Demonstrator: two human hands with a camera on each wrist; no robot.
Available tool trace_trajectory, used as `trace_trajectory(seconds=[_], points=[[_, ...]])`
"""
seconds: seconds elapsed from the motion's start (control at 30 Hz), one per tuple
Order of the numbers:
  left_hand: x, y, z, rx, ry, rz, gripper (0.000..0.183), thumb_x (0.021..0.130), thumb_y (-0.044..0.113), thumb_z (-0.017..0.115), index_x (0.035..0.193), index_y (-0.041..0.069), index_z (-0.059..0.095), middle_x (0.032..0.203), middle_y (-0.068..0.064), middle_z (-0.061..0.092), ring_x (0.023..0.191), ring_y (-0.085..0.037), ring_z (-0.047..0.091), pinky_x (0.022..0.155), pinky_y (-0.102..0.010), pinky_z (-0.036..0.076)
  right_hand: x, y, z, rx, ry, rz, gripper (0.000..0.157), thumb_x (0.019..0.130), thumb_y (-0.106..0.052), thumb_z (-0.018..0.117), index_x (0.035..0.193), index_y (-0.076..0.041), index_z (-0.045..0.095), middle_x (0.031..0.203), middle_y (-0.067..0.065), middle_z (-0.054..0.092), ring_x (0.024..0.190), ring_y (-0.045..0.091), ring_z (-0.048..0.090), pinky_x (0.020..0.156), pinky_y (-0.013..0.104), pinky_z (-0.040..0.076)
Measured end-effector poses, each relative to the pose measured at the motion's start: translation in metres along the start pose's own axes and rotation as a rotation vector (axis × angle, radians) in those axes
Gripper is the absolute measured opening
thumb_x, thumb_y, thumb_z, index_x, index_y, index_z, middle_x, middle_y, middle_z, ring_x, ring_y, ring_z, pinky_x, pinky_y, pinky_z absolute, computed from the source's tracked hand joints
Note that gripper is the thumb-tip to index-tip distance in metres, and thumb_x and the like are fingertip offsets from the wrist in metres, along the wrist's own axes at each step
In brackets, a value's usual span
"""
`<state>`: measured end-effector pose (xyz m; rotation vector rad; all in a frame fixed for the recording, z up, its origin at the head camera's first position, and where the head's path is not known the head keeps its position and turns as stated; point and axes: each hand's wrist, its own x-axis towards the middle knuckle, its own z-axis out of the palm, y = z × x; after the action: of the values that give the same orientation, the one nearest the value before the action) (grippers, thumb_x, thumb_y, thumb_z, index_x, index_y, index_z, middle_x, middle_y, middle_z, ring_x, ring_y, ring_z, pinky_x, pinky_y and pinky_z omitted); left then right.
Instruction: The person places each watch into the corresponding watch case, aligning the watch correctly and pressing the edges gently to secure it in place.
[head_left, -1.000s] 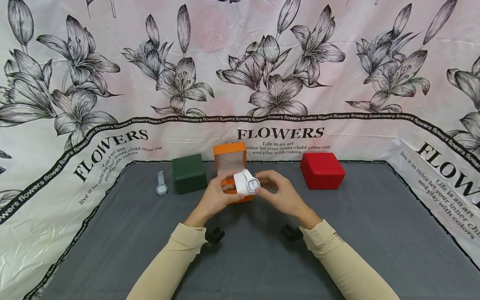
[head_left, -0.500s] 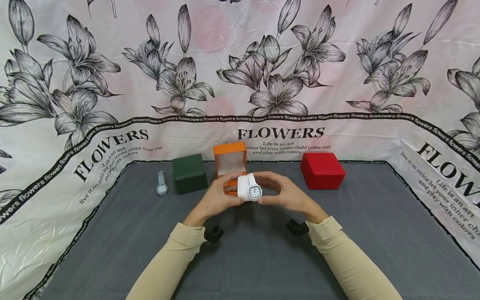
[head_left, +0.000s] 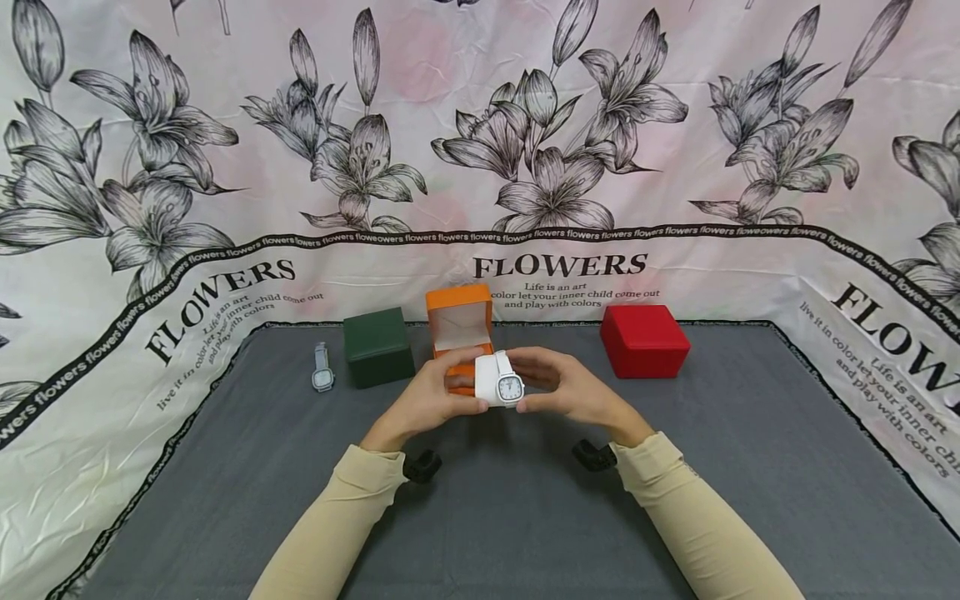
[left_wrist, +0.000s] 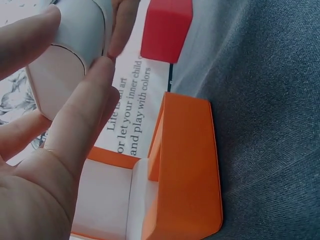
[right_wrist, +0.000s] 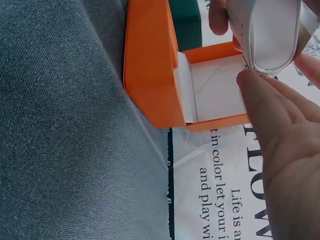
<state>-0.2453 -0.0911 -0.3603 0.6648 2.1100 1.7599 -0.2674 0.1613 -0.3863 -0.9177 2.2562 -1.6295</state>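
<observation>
A white wristwatch is wrapped round a white watch cushion, held up in front of the orange box. My left hand grips the cushion's left end, thumb on the near side and fingers behind. From the other end, my right hand pinches the watch and cushion between thumb and fingers. In the right wrist view the strap circles the cushion's end, with a fingertip at its lower edge. The orange box stands with its lid raised and pale lining showing; the hands partly hide its base.
A closed green box stands left of the orange one. Further left lies a second watch with a light bluish strap. To the right sits a closed red box. A flower-printed cloth rises behind the grey tabletop.
The watch and cushion have turned from tilted to nearly level, dial facing me, and sunk slightly. My right hand has shifted its hold and moved a little right. The boxes have stayed put.
</observation>
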Motion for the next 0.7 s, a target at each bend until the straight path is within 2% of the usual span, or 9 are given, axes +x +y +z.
trace_trajectory(seconds=[0.17,0.43,0.57,0.7], points=[[0.001,-0.001,0.001,0.001,0.005,-0.010,0.074,0.079,-0.005,0.073,0.144,0.005,0.039,0.139,-0.016,0.042,0.111,-0.034,0.059,0.083,-0.037,0.054,0.000,0.003,-0.001,0.050,-0.014,-0.017,0.067,0.079,-0.011,0.079,0.138,-0.015,0.049,0.137,0.005,0.051,0.125,0.023,0.050,0.099,0.035,0.044],[0.001,-0.005,0.003,-0.008,0.011,-0.014,0.072,0.079,-0.006,0.073,0.143,0.001,0.039,0.138,-0.017,0.042,0.110,-0.036,0.059,0.083,-0.037,0.054,0.000,0.004,0.002,0.050,-0.010,-0.029,0.065,0.079,-0.011,0.079,0.137,-0.013,0.050,0.134,0.007,0.053,0.122,0.026,0.053,0.099,0.047,0.043],[0.002,-0.006,0.003,-0.014,0.004,-0.012,0.072,0.079,-0.007,0.073,0.143,0.000,0.039,0.139,-0.017,0.042,0.110,-0.036,0.059,0.082,-0.037,0.054,0.000,0.003,0.004,0.043,-0.002,-0.017,0.064,0.078,-0.012,0.079,0.136,-0.013,0.051,0.133,0.007,0.054,0.121,0.025,0.054,0.098,0.044,0.045],[0.002,-0.005,0.004,-0.013,0.007,-0.005,0.072,0.079,-0.007,0.073,0.143,0.001,0.039,0.140,-0.015,0.041,0.110,-0.036,0.060,0.082,-0.037,0.054,-0.002,-0.014,0.008,0.052,0.014,-0.002,0.064,0.079,-0.005,0.077,0.136,-0.004,0.048,0.134,0.014,0.053,0.123,0.031,0.052,0.099,0.044,0.044]])
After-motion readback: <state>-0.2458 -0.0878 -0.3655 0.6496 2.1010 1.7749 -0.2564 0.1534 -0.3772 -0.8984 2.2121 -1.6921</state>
